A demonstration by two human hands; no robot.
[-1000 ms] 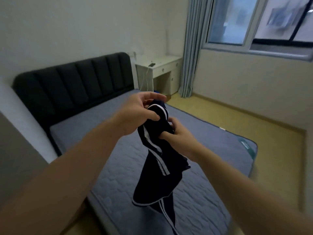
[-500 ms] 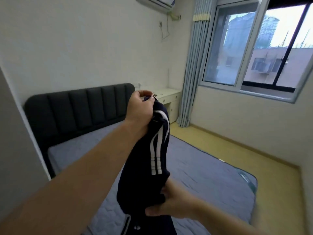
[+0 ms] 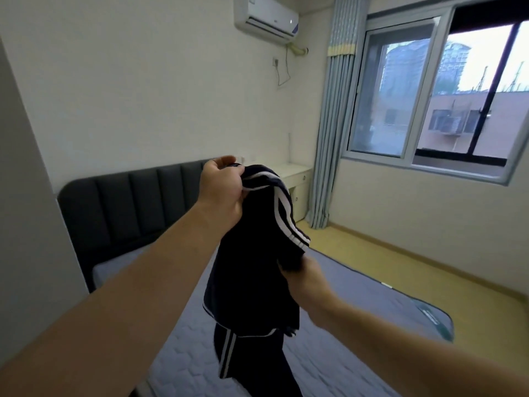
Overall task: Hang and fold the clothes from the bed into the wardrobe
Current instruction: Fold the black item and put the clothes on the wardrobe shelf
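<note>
A dark navy garment (image 3: 252,262) with white stripes hangs in the air above the bed (image 3: 337,325). My left hand (image 3: 221,190) grips its top edge, held high in front of the dark headboard. Lower and to the right, my right hand (image 3: 306,279) holds a fold of the same garment at its side, its fingers partly buried in the cloth. The garment's lower end trails down toward the grey quilted mattress. The wardrobe is not in view.
A dark padded headboard (image 3: 128,213) stands at the bed's far end. A white desk (image 3: 297,179) sits in the corner beside a blue curtain (image 3: 332,138). Yellow floor (image 3: 429,270) runs to the right under the window. A wall panel (image 3: 25,213) is close on the left.
The view has tilted upward. My left hand has lifted the garment's top higher, and my right hand has slid down and rightward along the cloth, spreading it.
</note>
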